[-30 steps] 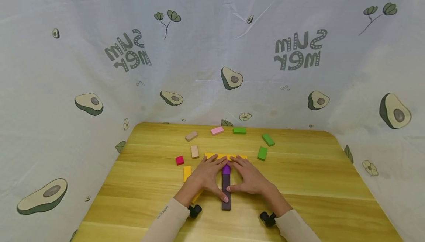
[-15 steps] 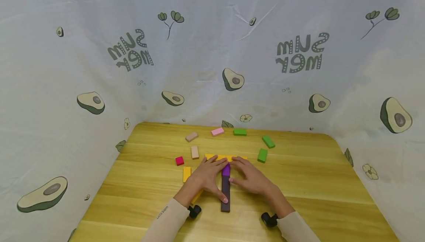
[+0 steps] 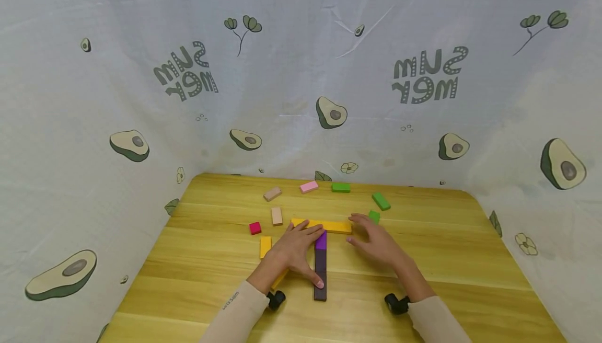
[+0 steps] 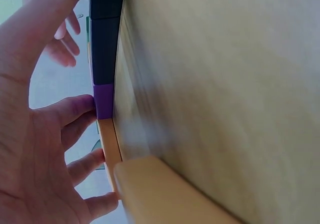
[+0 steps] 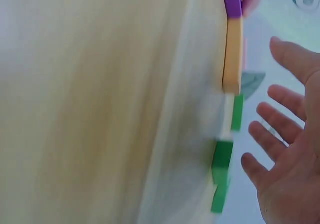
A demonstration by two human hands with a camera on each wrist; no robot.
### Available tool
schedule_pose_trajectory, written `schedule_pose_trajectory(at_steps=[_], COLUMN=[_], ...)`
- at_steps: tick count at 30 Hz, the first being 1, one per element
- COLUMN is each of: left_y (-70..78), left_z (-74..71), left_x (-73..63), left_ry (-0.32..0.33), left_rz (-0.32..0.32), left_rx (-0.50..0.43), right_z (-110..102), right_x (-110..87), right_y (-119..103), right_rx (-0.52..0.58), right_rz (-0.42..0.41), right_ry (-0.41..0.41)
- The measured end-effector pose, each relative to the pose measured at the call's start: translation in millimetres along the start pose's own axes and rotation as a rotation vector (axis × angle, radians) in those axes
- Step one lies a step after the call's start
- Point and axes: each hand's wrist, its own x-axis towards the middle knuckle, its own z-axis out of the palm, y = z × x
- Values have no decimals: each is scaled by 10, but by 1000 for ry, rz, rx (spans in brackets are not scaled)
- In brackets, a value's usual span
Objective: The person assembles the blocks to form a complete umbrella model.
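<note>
Flat blocks form a T on the wooden table. Yellow blocks (image 3: 337, 227) make the crossbar, and a purple block (image 3: 321, 241) followed by dark blocks (image 3: 320, 264) makes the stem. My left hand (image 3: 296, 251) spreads over it, its thumb resting on the dark part and its fingertips at the purple and yellow blocks (image 4: 110, 149). To the right of the crossbar my right hand (image 3: 378, 243) hovers with fingers apart and nothing held. Its fingers partly hide a green block (image 3: 374, 216); in the right wrist view the palm (image 5: 292, 184) faces the row of blocks.
Two more green blocks (image 3: 381, 201), a pink block (image 3: 309, 186) and two beige blocks (image 3: 277, 216) lie toward the back. A red block (image 3: 255, 228) and a yellow block (image 3: 265, 247) lie at left. Another yellow block (image 3: 280, 279) shows beside my left wrist.
My right hand has come away from the T and moved right, now overlapping the nearest green block. My left hand keeps its place on the blocks.
</note>
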Motion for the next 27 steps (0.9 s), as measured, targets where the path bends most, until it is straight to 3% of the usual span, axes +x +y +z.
schedule_pose_trajectory(at_steps=[13,27], left_y=[-2,1], left_z=[7,1], left_x=[10,22], left_ry=[13,11], left_rz=[4,4], left_rx=[3,16], right_z=[-328,-319], right_x=[8,61], right_y=[446,576], right_rx=[-66,-48], right_rz=[27,89], right_ry=[33,24])
